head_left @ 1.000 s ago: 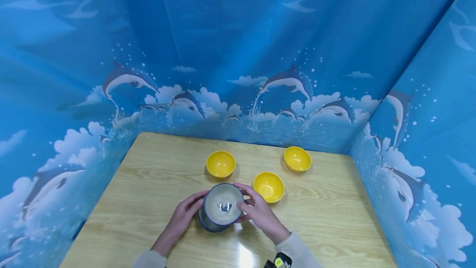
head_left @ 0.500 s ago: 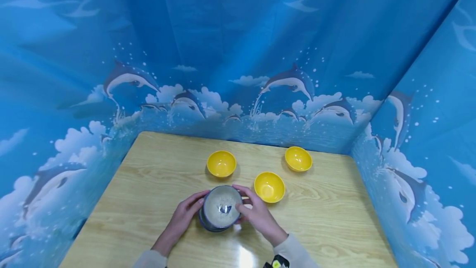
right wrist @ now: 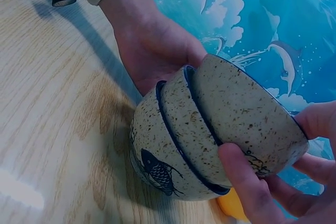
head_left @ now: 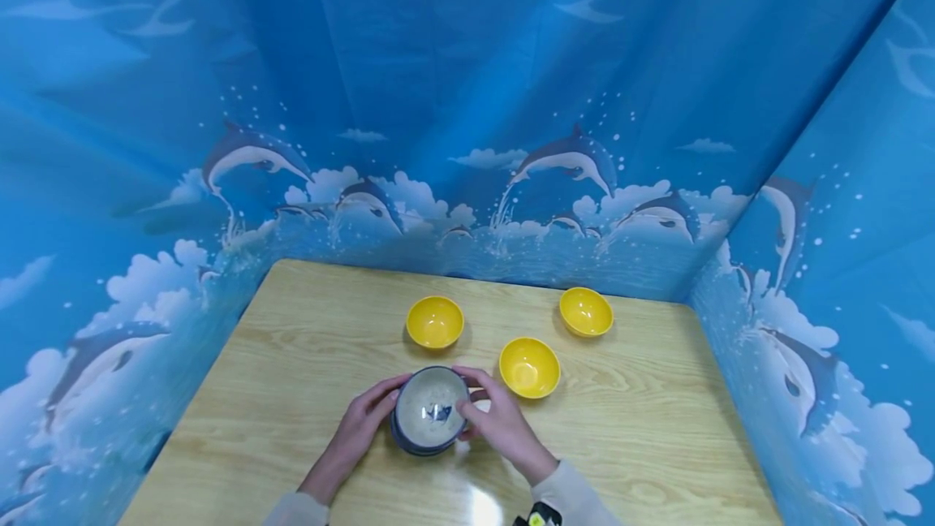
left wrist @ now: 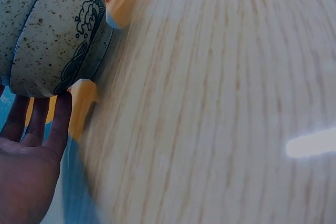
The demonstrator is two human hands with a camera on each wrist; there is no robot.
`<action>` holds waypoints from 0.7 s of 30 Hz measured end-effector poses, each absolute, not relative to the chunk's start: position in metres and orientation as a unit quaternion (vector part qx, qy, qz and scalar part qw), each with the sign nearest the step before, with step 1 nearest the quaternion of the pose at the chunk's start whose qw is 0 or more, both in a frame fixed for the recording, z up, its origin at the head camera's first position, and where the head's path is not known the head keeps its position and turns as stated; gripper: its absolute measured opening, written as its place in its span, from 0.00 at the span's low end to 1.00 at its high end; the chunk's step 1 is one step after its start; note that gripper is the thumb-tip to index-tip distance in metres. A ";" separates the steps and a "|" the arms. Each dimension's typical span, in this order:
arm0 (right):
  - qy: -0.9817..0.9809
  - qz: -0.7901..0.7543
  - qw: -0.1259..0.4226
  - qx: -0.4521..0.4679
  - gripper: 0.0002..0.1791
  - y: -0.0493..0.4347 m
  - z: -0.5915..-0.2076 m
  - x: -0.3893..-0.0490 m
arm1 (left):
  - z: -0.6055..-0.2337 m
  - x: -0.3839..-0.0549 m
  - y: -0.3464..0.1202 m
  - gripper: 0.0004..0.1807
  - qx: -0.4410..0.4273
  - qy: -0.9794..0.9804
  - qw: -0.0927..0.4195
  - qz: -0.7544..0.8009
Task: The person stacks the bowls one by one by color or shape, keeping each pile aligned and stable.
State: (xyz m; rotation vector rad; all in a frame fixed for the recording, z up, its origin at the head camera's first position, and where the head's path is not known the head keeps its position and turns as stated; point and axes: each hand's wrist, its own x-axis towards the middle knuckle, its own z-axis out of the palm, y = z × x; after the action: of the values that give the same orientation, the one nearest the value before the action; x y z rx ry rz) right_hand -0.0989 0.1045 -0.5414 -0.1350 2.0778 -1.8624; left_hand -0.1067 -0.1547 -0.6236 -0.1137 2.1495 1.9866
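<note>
Three speckled ceramic bowls with dark blue rims form a nested stack, seen clearly in the right wrist view. The top bowl (right wrist: 241, 114) leans into the middle bowl (right wrist: 178, 111), and the bottom bowl (right wrist: 149, 153) bears a fish drawing. My right hand (head_left: 507, 428) grips the top bowl, thumb at its rim and fingers round the outside. On the other side my left hand (head_left: 358, 424) holds the lower bowls, its fingertips against the speckled wall in the left wrist view. Seen from above, the top bowl (head_left: 427, 412) hides most of the bowls below.
Three yellow bowls stand on the wooden table (head_left: 307, 355): one bowl (head_left: 434, 323) behind the stack, another yellow bowl (head_left: 529, 368) close to the right hand, and a third yellow bowl (head_left: 586, 312) farther back right. A blue dolphin-print curtain (head_left: 467, 104) surrounds the table.
The top bowl has moved a little left and down, settling more squarely over the lower bowls. My right hand has moved with it; the left hand has stayed in place.
</note>
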 end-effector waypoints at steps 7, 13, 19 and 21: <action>0.744 -0.645 0.168 -0.042 0.32 0.102 -0.542 -0.099 | -0.622 -0.105 -0.154 0.22 -0.041 0.735 0.102 0.669; 0.760 -0.630 0.150 -0.053 0.31 0.100 -0.546 -0.098 | -0.623 -0.105 -0.154 0.21 -0.042 0.734 0.096 0.671; 0.771 -0.618 0.146 -0.051 0.31 0.099 -0.549 -0.097 | -0.622 -0.105 -0.153 0.22 -0.045 0.734 0.099 0.670; 0.774 -0.614 0.145 -0.054 0.31 0.099 -0.549 -0.097 | -0.622 -0.105 -0.153 0.23 -0.044 0.734 0.101 0.670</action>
State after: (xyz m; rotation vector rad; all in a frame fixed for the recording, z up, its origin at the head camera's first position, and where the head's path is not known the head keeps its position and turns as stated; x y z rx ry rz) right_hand -0.0973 0.0986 -0.5495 -0.1558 2.2303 -1.7676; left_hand -0.1049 -0.1533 -0.6223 -0.1304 2.1697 1.9792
